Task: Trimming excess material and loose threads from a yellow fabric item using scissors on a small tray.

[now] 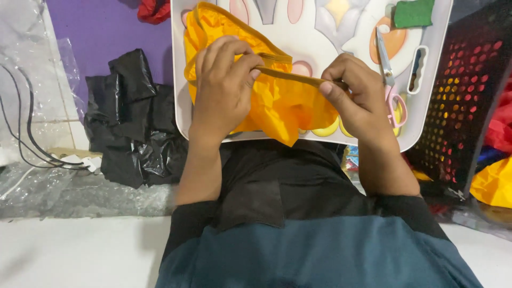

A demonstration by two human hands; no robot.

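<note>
**Both hands pinch a yellow garment's edge**

The left hand (223,80) and right hand (356,90) each grip the stretched hem of a crumpled thin yellow fabric piece (277,104) over a white plastic lap tray (178,101) (pink-handled scissors (391,80) lie just beside the right hand). Black plastic bags (130,122) sit at left.

Purple mat (101,32) on pale tiled floor (58,122), black bags (133,122) heaped just right of it, clear plastic sheet (26,53) and black cables (26,138) left, dark perforated crate (469,96) far right.
</note>
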